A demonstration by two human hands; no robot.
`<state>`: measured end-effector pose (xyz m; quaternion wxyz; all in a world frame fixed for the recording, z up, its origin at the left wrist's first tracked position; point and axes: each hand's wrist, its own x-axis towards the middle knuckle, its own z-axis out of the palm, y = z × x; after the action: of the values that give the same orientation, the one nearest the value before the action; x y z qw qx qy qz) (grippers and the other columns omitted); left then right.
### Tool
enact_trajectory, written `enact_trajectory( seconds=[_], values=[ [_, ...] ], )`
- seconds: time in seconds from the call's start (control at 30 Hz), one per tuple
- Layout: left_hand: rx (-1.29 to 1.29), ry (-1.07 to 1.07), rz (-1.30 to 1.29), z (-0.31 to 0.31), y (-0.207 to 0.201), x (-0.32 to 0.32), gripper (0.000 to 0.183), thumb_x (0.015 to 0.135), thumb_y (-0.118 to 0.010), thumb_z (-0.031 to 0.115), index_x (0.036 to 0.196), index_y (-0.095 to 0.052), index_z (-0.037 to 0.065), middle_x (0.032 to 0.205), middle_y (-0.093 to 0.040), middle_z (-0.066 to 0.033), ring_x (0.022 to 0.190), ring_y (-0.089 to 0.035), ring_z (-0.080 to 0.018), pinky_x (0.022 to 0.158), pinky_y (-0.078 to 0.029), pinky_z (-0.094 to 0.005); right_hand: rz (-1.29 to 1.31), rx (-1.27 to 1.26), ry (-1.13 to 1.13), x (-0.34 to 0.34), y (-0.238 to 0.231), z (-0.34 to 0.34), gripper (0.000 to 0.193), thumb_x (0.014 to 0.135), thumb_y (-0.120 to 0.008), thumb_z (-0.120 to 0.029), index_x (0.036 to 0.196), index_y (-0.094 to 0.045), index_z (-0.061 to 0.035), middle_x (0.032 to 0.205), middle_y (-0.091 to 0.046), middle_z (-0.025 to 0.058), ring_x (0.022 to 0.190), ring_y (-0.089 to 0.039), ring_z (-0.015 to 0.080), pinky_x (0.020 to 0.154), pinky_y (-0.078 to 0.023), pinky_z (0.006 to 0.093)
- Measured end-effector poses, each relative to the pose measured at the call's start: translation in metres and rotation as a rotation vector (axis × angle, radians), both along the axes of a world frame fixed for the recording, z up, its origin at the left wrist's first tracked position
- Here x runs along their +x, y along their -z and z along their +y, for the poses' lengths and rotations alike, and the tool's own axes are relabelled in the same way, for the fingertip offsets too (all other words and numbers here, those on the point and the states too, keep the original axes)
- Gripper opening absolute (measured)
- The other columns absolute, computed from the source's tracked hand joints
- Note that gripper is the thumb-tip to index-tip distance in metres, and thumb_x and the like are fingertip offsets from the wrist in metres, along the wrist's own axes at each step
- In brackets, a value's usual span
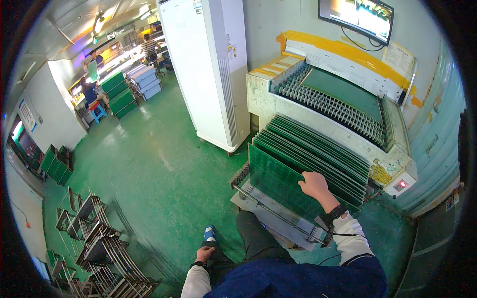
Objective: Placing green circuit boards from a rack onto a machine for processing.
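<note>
Right hand on a rack of green boards, centre right of the frame.

A conveyor machine (323, 107) fills the upper right; below it a rack (278, 213) holds upright green circuit boards (308, 159). The right hand (314, 185) grips the top edge of the front board (271, 181), fingers curled over it. The left hand (204, 254), at lower centre, rests loosely curled on the thigh, holding nothing.

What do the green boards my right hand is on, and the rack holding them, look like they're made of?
The green boards look like rigid circuit-board laminate with a slightly glossy green coating: thin, flat, standing on edge in a row. The rack looks like bare metal, grey rods with a dull shine. The right hand rests on the front board's top edge.
</note>
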<state>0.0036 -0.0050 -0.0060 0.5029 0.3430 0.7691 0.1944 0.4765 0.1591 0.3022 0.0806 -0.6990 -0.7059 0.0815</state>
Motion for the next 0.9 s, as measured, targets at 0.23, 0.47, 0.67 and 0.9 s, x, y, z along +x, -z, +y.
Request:
enact_trajectory(
  seconds=[0.23,0.47,0.67,0.9],
  values=[
    [0.015,0.025,0.019,0.001,-0.004,0.002,0.030,0.069,-0.071,0.029,0.085,-0.069,0.004,0.080,-0.067,-0.0048,0.071,-0.061,-0.0122,0.067,-0.049,-0.0260,0.000,0.026,-0.008,0.002,0.002,-0.001,0.027,0.076,-0.062,-0.028,0.082,-0.058,-0.0014,0.078,-0.061,0.0195,0.078,-0.059,0.0366,0.070,-0.046,0.0460],
    [0.017,0.005,0.016,0.000,0.001,0.001,0.031,0.069,-0.071,0.030,0.086,-0.069,0.004,0.079,-0.067,-0.0048,0.070,-0.061,-0.0122,0.067,-0.049,-0.0256,0.003,0.024,0.001,0.001,0.003,0.001,0.029,0.074,-0.064,-0.028,0.084,-0.058,-0.0013,0.078,-0.060,0.0203,0.079,-0.058,0.0369,0.069,-0.046,0.0457],
    [-0.012,0.029,0.008,0.004,0.004,0.002,0.033,0.069,-0.072,0.030,0.089,-0.069,0.004,0.080,-0.067,-0.0055,0.071,-0.061,-0.0131,0.068,-0.049,-0.0270,-0.001,0.030,0.011,0.006,0.004,0.000,0.029,0.074,-0.064,-0.028,0.084,-0.058,-0.0016,0.078,-0.060,0.0202,0.079,-0.058,0.0370,0.068,-0.046,0.0457],
    [-0.018,0.013,0.012,0.001,0.020,-0.006,0.033,0.069,-0.071,0.030,0.089,-0.069,0.004,0.082,-0.067,-0.0063,0.072,-0.061,-0.0147,0.068,-0.049,-0.0286,-0.007,0.026,0.005,0.001,0.001,0.000,0.027,0.076,-0.061,-0.028,0.081,-0.057,-0.0017,0.078,-0.061,0.0191,0.079,-0.059,0.0364,0.070,-0.046,0.0463]
  ],
)
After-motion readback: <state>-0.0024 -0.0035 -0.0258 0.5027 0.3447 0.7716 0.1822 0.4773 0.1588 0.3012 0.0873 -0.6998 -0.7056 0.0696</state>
